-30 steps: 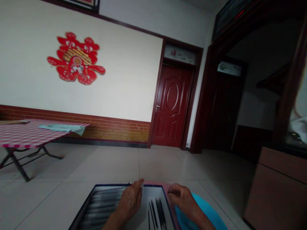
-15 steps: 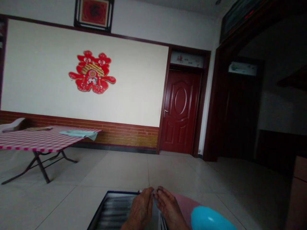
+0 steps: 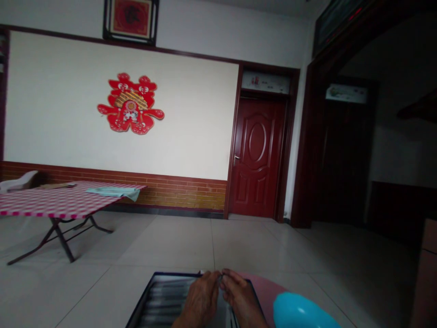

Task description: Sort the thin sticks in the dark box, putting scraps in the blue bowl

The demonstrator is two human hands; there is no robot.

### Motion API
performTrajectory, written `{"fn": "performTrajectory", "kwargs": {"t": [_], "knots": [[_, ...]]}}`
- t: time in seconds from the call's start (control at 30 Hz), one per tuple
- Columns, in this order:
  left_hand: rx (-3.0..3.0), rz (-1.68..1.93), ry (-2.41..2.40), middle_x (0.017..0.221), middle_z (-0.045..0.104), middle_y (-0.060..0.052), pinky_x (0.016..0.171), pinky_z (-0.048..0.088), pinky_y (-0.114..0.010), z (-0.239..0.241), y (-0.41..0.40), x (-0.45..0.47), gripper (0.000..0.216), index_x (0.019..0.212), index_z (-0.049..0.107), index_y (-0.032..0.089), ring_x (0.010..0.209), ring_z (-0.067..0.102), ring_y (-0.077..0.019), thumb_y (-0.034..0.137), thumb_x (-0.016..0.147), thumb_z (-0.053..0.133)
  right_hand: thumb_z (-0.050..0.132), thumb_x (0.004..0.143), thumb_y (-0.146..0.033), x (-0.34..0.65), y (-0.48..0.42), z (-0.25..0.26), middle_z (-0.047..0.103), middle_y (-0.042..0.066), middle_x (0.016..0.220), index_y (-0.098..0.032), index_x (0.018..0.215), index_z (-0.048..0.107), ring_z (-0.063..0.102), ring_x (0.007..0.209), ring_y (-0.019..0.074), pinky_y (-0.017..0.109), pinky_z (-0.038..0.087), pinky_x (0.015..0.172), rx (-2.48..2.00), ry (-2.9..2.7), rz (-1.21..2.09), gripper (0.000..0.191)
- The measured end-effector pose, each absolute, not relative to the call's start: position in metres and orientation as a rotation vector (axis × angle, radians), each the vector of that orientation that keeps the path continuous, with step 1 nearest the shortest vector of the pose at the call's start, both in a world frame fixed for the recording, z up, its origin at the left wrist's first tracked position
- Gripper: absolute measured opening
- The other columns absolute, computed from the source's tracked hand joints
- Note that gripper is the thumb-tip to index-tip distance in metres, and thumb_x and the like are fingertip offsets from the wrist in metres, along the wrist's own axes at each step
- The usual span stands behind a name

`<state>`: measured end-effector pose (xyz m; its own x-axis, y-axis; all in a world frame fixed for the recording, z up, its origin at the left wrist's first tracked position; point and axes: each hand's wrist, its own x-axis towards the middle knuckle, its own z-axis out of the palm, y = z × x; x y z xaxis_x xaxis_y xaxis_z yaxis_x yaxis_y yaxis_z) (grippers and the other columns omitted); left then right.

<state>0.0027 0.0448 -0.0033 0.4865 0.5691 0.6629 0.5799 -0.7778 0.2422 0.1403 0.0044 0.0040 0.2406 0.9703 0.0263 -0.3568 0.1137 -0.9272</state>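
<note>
At the bottom edge of the head view, my left hand and my right hand meet fingertip to fingertip over a shallow dark-rimmed box. Both hands are closed in a pinch; whatever sits between the fingertips is too small to make out. The box has a pale ribbed lining with rows of thin dark rods, mostly covered by my hands. It lies on a pink surface. A bright blue rounded thing sits just right of my right hand.
A folding table with a red-checked cloth stands at the left, a pale green cloth on it. Beyond the tiled floor a red door is shut. A wooden cabinet edge shows at the far right.
My hands, a second ago apart on the box, have come together with fingertips pinched. The view has lifted and swung left, so less of the box shows.
</note>
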Motion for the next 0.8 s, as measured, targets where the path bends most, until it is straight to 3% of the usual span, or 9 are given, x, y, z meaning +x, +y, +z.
{"fn": "performTrajectory", "kwargs": {"t": [0.2,0.57,0.8], "knots": [[-2.679,-0.905,-1.267,0.088,0.069,-0.004,0.071,0.049,-0.025,0.02,0.034,-0.001,0.036,0.118,0.063,0.032,0.085,0.065,-0.0195,0.018,0.092,0.042,0.079,0.058,-0.052,0.139,0.001,0.011,0.074,0.008,0.096,-0.019,0.096,0.075,0.065,0.095,0.0246,0.029,0.048,0.073,-1.116,-0.899,1.044,0.051],[-2.629,-0.943,-1.24,0.088,0.07,-0.008,0.073,0.051,-0.03,0.019,0.035,-0.001,0.033,0.106,0.067,0.023,0.084,0.066,-0.0221,0.016,0.09,0.039,0.07,0.062,-0.055,0.14,0.002,0.02,0.073,0.006,0.075,-0.017,0.087,0.074,0.065,0.074,0.0227,0.029,0.046,0.061,-1.262,-1.047,0.893,0.046],[-2.692,-0.839,-1.196,0.09,0.069,-0.006,0.074,0.049,-0.03,0.025,0.028,-0.001,0.027,0.102,0.066,0.024,0.086,0.064,-0.022,0.018,0.092,0.041,0.05,0.076,-0.064,0.142,-0.001,0.012,0.073,0.009,0.086,-0.022,0.079,0.07,0.064,0.084,0.0242,0.031,0.046,0.079,-1.377,-1.294,0.505,0.046]]}}
